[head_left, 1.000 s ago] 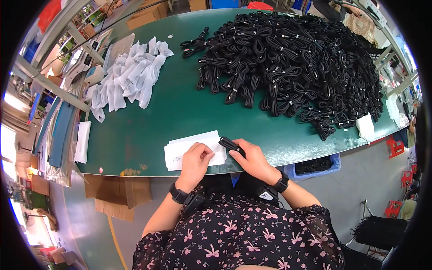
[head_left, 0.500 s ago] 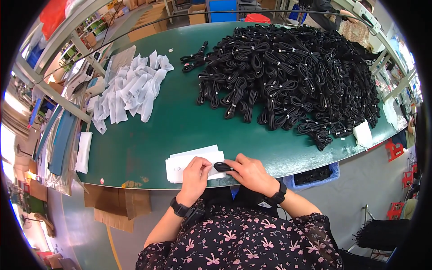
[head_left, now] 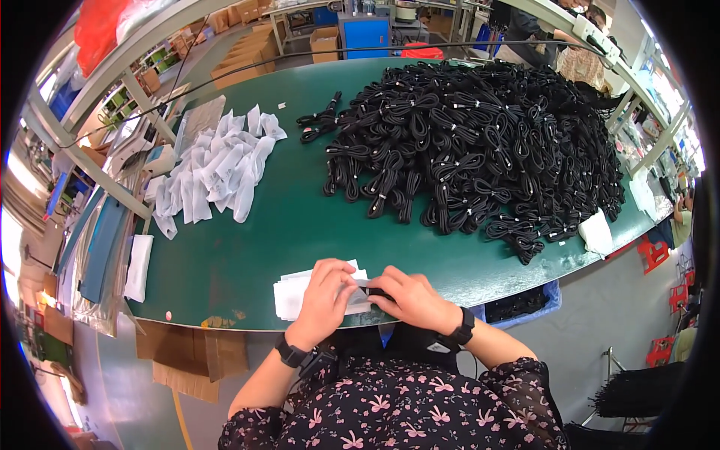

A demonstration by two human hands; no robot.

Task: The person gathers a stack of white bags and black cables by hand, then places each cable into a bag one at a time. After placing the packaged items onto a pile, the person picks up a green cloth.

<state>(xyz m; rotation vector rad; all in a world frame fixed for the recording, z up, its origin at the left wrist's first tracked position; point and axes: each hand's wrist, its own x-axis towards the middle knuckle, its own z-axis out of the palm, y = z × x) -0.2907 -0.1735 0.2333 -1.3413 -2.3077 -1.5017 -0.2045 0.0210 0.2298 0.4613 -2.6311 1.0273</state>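
At the table's near edge my right hand (head_left: 411,297) grips a coiled black cable (head_left: 377,293), its front end pointing left. My left hand (head_left: 324,294) pinches the raised edge of a thin white bag (head_left: 360,285). The cable's tip meets that lifted edge; whether it lies inside is hard to make out. Beneath my hands lies a loose stack of flat white bags (head_left: 289,298). A large heap of bundled black cables (head_left: 465,142) covers the right and far part of the green table (head_left: 225,262). Several filled white bags (head_left: 217,169) are piled at left.
A metal frame (head_left: 109,176) runs along the table's left side. A thin black cord (head_left: 300,52) crosses above the far edge. Below the right edge sits a blue-lined bin (head_left: 551,300), and a cardboard box (head_left: 180,349) is under the left. Another person (head_left: 529,34) is at the far right.
My left fingers have lifted the bag's edge, and the right hand has brought the cable's end against it. The whole view has shifted slightly, the table appearing lower.
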